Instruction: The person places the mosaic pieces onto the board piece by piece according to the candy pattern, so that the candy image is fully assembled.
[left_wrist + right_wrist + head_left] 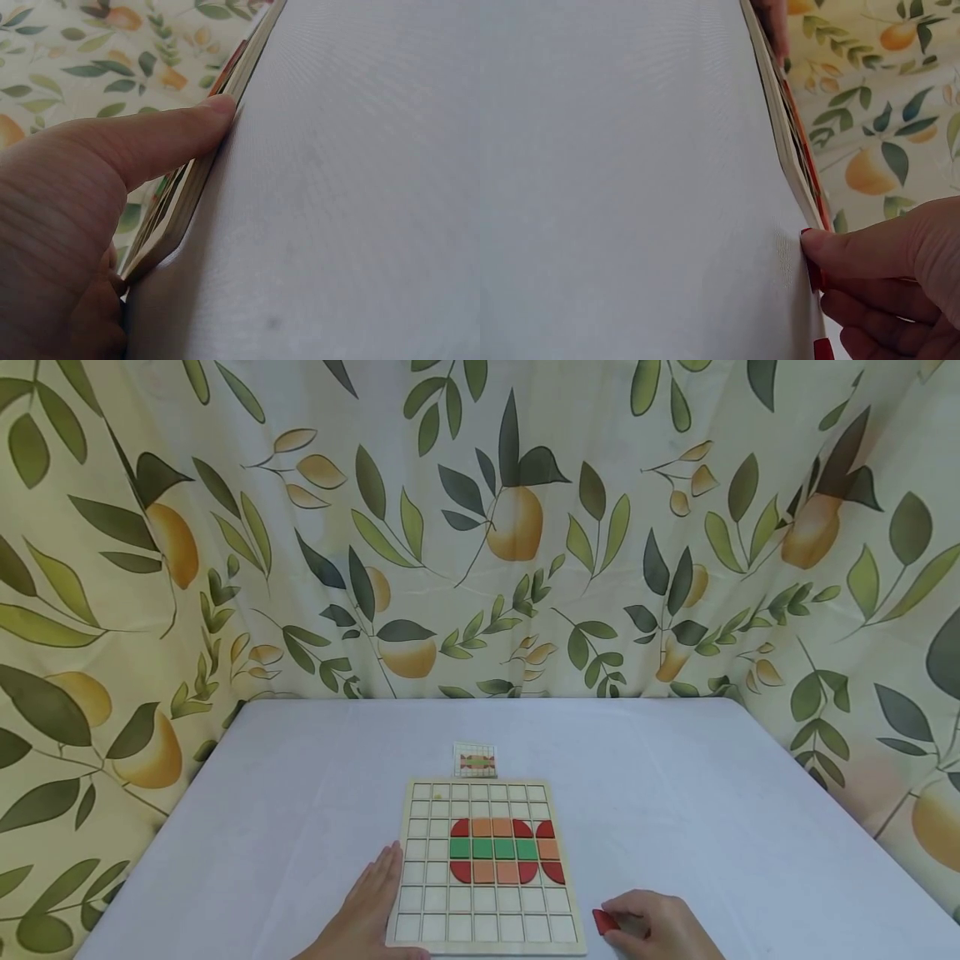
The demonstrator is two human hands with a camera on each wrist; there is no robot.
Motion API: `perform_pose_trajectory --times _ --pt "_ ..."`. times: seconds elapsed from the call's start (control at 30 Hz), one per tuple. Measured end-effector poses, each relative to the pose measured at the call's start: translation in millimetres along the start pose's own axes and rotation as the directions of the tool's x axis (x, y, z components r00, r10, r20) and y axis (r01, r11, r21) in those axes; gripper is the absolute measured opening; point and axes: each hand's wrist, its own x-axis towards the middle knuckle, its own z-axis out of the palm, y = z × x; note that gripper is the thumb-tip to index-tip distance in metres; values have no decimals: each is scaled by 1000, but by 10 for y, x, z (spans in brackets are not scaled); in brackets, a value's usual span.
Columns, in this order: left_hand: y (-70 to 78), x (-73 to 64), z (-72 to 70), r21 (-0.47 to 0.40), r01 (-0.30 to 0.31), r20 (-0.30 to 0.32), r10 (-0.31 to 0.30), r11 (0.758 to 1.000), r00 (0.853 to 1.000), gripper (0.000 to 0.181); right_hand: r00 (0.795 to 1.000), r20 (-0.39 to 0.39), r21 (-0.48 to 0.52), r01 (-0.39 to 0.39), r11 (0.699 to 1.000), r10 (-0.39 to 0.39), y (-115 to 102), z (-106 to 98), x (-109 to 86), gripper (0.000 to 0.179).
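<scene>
A wooden grid board (486, 947) lies flat on the table, with red quarter-round tiles (461, 872), orange square tiles (483, 872) and green square tiles (482, 848) in some of its cells. My left hand (367, 897) rests along the board's left edge, fingers straight. Its thumb (169, 139) lies against the near edge in the left wrist view. Off the board's near right corner, my right hand (656, 927) pinches a small red tile (603, 921) between thumb and fingers, low over the table. In the right wrist view another red piece (823, 349) shows beside that hand.
A small card (476, 761) with a printed picture of a tile pattern lies at the board's far edge. White cloth covers the table (675, 793). A curtain (465, 527) printed with fruit and leaves hangs behind and at both sides.
</scene>
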Motion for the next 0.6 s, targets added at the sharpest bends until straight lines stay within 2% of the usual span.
perform_pose_trajectory --times 0.1,0.33,0.47,0.6 --pt "0 2 4 -9 1 -1 -1 1000 1000 124 1000 9 -26 5 1000 -5 -28 1 28 35" --pt "10 6 2 -18 8 7 -7 1000 1000 123 997 74 -6 35 999 -35 -30 -8 51 35" --pt "11 8 -1 6 3 3 -3 1000 1000 123 997 61 -16 55 998 -54 -22 -3 59 34" --pt "-2 7 4 0 7 2 -7 1000 1000 124 998 40 -53 41 998 -39 -50 0 90 33"
